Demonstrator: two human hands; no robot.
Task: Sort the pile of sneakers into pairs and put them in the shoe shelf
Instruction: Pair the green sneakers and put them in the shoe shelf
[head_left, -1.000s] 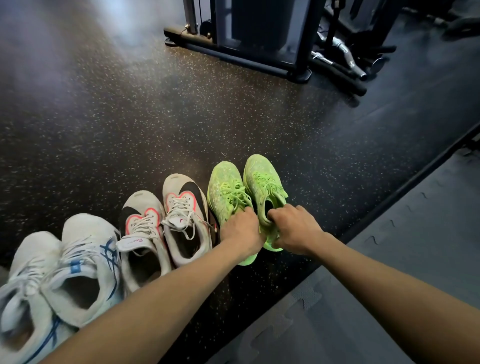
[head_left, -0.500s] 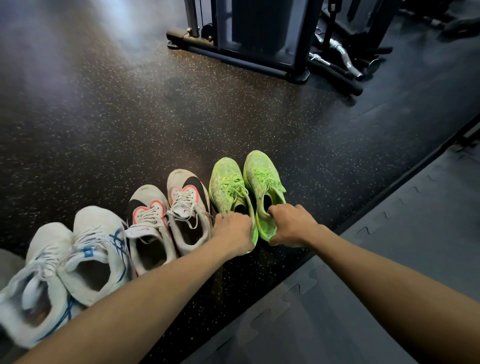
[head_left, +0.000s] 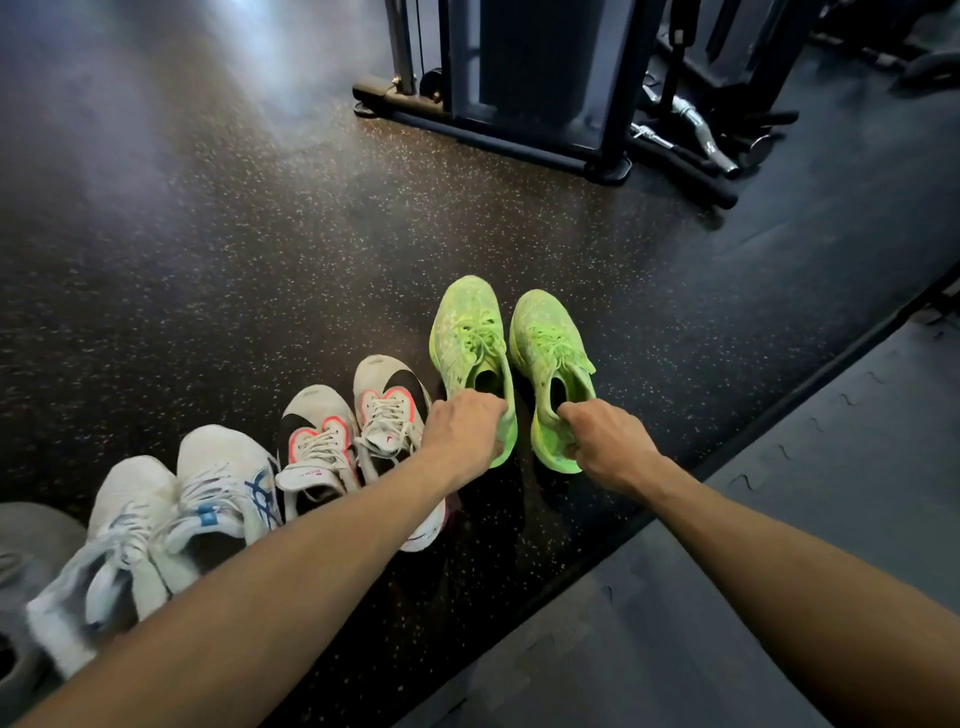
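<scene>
Two neon-green sneakers stand side by side on the dark speckled floor, toes pointing away from me. My left hand (head_left: 462, 431) grips the heel collar of the left green sneaker (head_left: 467, 332). My right hand (head_left: 605, 441) grips the heel collar of the right green sneaker (head_left: 545, 343). To their left stands a white pair with black and pink marks (head_left: 358, 431). Further left is a white pair with blue marks (head_left: 176, 514). No shoe shelf is in view.
A black gym machine base (head_left: 493, 124) and a chrome bar (head_left: 696, 124) stand on the floor beyond the shoes. A grey foam mat (head_left: 779, 519) covers the floor at the right. A grey rounded object (head_left: 26, 545) sits at the left edge.
The two green sneakers now sit slightly apart and a little further from the white pairs. Both hands keep their grip on the heels.
</scene>
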